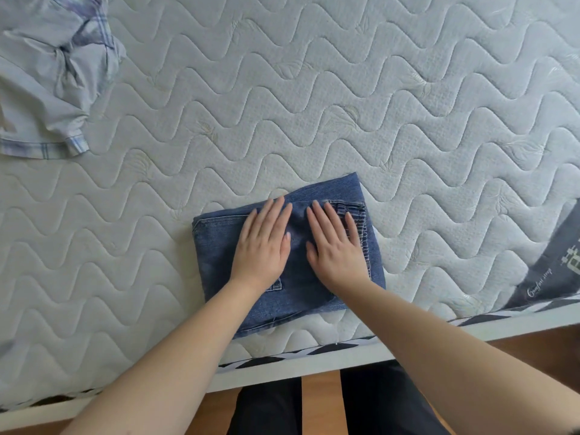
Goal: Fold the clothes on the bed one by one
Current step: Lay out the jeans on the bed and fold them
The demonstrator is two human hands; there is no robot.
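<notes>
I have both hands flat on the folded jeans (287, 255), which lie on the mattress (345, 105) close to its near edge, about midway along it. My left hand (262, 246) and right hand (334, 249) sit side by side, fingers straight and slightly spread, palms pressing the denim down; neither pinches anything. The bundle looks like a compact rectangle with the elastic waistband along its right side, so I judge this piece nearly done and the pressing as a last smoothing.

The crumpled light blue shirt (53, 76) with plaid trim lies at the far left corner of the mattress, well apart from the jeans, and looks unfolded, so at least 1 garment is left.

What could go wrong: the near corner of the jeans almost reaches the mattress edge. If I push toward myself while smoothing, or lift off carelessly, the bundle could slide over that edge to the floor. Denim is thick and springy, so the top layer may lift open once my palms come away. Uneven pressure could also skew the layers, since the lower layer already pokes out at the far edge.

As for writing, a grey label (555, 262) at the right end of the near edge carries script that I read as something like "Comfort sleep", though I cannot be sure; the white marks above it are cut off.
</notes>
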